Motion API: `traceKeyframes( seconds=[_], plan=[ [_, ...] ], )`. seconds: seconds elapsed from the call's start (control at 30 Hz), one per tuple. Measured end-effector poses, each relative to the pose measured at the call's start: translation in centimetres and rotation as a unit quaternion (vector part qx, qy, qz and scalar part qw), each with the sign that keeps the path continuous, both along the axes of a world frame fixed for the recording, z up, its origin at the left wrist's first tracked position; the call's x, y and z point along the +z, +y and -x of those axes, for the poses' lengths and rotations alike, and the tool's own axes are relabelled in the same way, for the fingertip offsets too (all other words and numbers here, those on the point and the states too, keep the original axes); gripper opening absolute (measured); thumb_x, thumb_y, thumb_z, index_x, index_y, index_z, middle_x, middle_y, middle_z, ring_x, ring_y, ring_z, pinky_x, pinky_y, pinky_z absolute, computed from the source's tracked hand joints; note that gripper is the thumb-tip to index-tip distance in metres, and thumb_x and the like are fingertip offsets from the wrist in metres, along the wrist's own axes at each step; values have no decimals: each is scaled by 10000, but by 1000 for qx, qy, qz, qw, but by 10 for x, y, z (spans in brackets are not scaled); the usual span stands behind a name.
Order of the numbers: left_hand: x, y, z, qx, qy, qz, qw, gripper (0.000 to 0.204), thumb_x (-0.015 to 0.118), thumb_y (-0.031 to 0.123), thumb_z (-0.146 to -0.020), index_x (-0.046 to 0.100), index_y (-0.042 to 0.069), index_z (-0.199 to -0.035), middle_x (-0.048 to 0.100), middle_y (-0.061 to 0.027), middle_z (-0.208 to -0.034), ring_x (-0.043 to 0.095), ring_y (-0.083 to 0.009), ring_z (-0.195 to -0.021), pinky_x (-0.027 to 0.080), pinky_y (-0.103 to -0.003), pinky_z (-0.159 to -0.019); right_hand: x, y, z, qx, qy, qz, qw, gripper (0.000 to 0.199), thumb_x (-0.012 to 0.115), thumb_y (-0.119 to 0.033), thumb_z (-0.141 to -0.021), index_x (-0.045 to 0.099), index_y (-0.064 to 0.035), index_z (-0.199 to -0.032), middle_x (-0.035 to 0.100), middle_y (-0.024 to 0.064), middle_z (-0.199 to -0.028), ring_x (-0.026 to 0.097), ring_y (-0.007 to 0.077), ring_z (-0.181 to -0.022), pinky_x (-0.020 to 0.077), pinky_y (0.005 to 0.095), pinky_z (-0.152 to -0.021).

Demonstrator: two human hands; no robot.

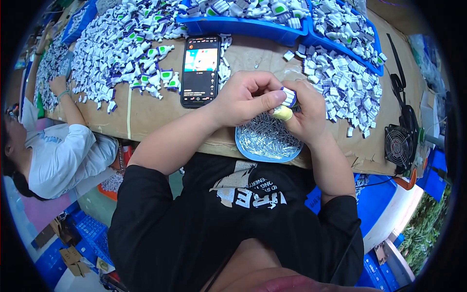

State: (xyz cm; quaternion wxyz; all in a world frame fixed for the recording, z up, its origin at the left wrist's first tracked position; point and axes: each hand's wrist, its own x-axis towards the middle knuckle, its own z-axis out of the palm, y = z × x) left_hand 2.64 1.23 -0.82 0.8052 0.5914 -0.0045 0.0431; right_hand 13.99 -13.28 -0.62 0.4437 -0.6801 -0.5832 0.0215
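Both my hands meet over the near edge of the table. Between them is a small white and purple plastic part [289,97]. My left hand [245,97] is closed, its thumb and curled fingers pressed against the part. My right hand [309,108] closes round it from the other side. Something pale yellow [282,113] sits at the right thumb; whether it is a thumb covering or a separate piece I cannot tell. Just below the hands, a light blue tray [270,157] holds many thin silvery metal pins [267,138].
A phone [200,73] with a lit screen lies left of my hands. White and purple parts are heaped at left [112,53] and right [343,87]. Blue bins [243,23] of figure-shaped parts line the back. A black fan [399,143] stands at right; a co-worker [58,146] sits at left.
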Motion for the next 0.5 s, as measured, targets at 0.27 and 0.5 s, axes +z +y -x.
traceKeyframes(
  seconds=[0.27,0.5],
  plan=[
    [-16,-6,-7,107,-114,-94,983,349,462,281,-952,602,-2,-804,508,15,-625,402,-40,-555,315,-202,-510,19,-7,-3,25,-53,73,996,343,750,-191,-653,610,-32,-922,567,95,-720,523,271,-648,407,343,-618],
    [-7,-3,-2,82,-66,-265,958,287,522,265,-918,638,6,-963,529,10,-624,436,-46,-570,348,-220,-523,55,-8,-86,-143,-219,87,961,361,707,-150,-718,606,-29,-1043,582,150,-1066,530,306,-997,419,368,-863]
  ],
)
